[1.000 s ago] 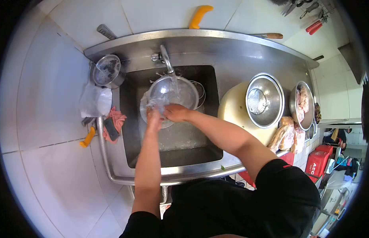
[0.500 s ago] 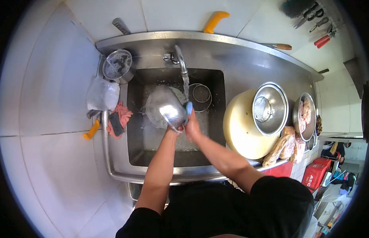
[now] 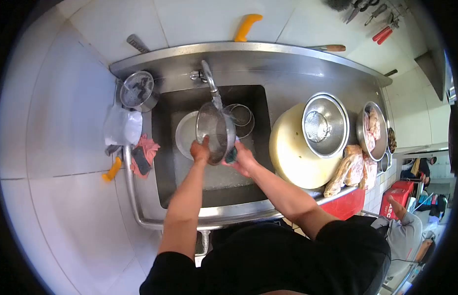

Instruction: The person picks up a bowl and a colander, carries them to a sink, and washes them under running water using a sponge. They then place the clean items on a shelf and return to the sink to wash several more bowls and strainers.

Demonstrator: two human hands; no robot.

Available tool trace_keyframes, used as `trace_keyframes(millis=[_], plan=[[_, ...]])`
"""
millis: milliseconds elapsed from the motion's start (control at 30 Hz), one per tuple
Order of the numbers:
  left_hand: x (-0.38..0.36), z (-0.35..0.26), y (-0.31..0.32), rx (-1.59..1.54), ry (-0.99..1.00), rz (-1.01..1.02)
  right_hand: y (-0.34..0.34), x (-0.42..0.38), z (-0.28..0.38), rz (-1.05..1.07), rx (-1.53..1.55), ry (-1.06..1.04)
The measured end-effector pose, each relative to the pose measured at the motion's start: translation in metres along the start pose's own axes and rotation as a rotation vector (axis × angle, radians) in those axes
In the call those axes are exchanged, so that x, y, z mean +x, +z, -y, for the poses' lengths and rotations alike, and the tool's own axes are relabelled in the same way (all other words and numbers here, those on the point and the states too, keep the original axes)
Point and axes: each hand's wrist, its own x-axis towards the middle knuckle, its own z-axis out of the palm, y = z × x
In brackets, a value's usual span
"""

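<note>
A metal bowl (image 3: 212, 129), its inside facing left and up, is tilted under the running faucet (image 3: 209, 78) over the sink (image 3: 165, 187). My left hand (image 3: 200, 149) grips its lower left rim, thumb on the inside. On the bowl's outer right side, my right hand (image 3: 243, 158) is closed on a dark green scrubbing pad (image 3: 231, 156). Water falls on the bowl's upper edge. A white round dish (image 3: 185, 135) lies in the sink behind the bowl, and round wire-rimmed strainers (image 3: 240, 120) lie to the right.
A colander (image 3: 326, 125) sits on a round board (image 3: 293, 152) at right, near raw meat (image 3: 353, 169) and a bowl of meat (image 3: 371, 129). At left are a metal pot (image 3: 139, 92), plastic bag (image 3: 123, 127) and pink cloth (image 3: 146, 152). Another person (image 3: 408, 236) is at far right.
The bowl has turned from its shiny outside to show its inside and stands more upright. My left hand has moved left and up around its rim. A person has appeared at far right.
</note>
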Motion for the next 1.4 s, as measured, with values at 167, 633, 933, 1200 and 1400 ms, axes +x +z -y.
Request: trace_keyframes(millis=[167,633,933,1200,1400], plan=[[0.045,0.010,-0.033,0.069,0.131,-0.039,0.037,-0.056,0.050,0.050,-0.599,-0.341],[0.044,-0.077,-0.037,-0.593,0.708,-0.029,0.108,0.027,0.090,0.335,-0.225,-0.308],[0.030,0.010,-0.061,-1.094,-0.296,0.015,0.075,0.028,0.130,0.176,-1.307,-1.117],[0.032,-0.015,-0.022,-0.990,-0.170,0.767,-0.014,-0.066,0.090,-0.321,-1.408,-0.816],[-0.031,-0.083,-0.043,-1.145,0.138,1.184,-0.072,-0.183,0.113,-0.624,-1.163,-1.260]])
